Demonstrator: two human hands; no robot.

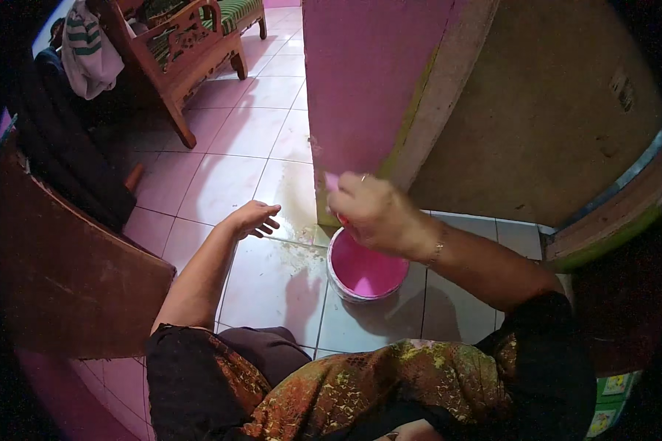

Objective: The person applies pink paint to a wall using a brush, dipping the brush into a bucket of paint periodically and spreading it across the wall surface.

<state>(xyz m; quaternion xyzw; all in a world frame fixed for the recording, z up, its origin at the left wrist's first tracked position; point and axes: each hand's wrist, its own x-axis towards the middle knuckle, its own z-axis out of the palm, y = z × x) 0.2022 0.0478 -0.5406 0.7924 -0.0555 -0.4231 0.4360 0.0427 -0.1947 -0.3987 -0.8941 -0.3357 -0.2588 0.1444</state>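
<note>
My right hand [375,213] is closed round what looks like a paintbrush [332,181]. Its pink-coated end is against or very close to the lower edge of the pink wall [375,81], and a bit of red shows under my fingers; the rest is hidden by the hand. Just below that hand, a white bucket [334,283] with pink paint [368,272] inside stands on the tiles. To the left, my left hand [255,219] hangs over the floor, fingers apart and holding nothing.
Splashes and a brownish stain [298,213] mark the white tiled floor [261,290] at the wall's foot. A brown door panel [537,110] stands at the right, another brown panel [95,272] at the left. Farther off are a carved wooden bench [173,81] and hanging cloth [92,55].
</note>
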